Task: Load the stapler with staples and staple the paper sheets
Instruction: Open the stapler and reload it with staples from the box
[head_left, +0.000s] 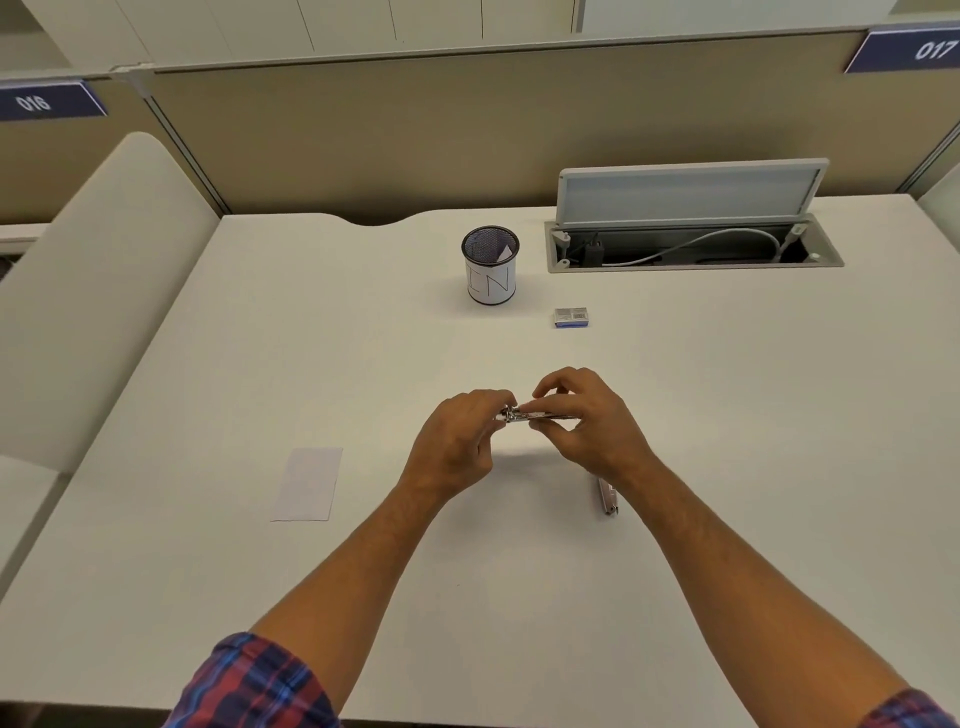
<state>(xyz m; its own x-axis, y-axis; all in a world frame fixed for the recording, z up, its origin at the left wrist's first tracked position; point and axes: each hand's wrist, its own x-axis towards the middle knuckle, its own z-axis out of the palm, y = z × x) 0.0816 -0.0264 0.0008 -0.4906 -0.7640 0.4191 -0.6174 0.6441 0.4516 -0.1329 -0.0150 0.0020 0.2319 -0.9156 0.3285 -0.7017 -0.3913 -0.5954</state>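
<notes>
My left hand (457, 441) and my right hand (587, 421) meet above the middle of the white desk (727, 415). Together they pinch a small shiny metal piece (511, 414) that runs between their fingertips. Whether it is a strip of staples or a stapler part, I cannot tell. A slim pink and silver object (608, 499), perhaps the stapler, lies on the desk and is partly hidden under my right wrist. The small blue and grey staple box (571, 317) sits farther back. The white paper sheets (307, 484) lie flat to the left of my left forearm.
A mesh pen cup (490, 265) with a white label stands at the back centre. Behind it on the right, a cable hatch (691, 249) in the desk stands open with its lid up. A padded divider (93, 291) borders the desk on the left.
</notes>
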